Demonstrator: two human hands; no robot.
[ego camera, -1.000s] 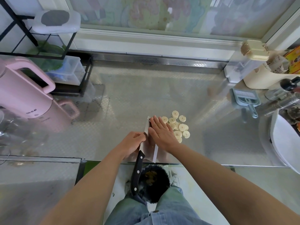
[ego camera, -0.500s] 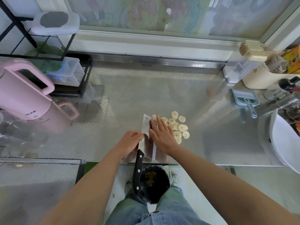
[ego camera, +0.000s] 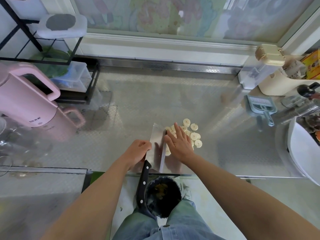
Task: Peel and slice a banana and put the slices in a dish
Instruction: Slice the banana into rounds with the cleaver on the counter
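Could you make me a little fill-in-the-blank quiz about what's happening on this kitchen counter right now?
1. The banana slices lie on the bare metal ____.
2. The left hand holds the cleaver by its ____, not by its black handle.
3. The right hand rests flat, fingers spread, over the ____.
4. The tall jug at the left is ____ in colour.

Missing words: counter; blade; slices; pink

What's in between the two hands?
The head view shows the shiny steel cleaver blade between the left hand and the flat right hand.
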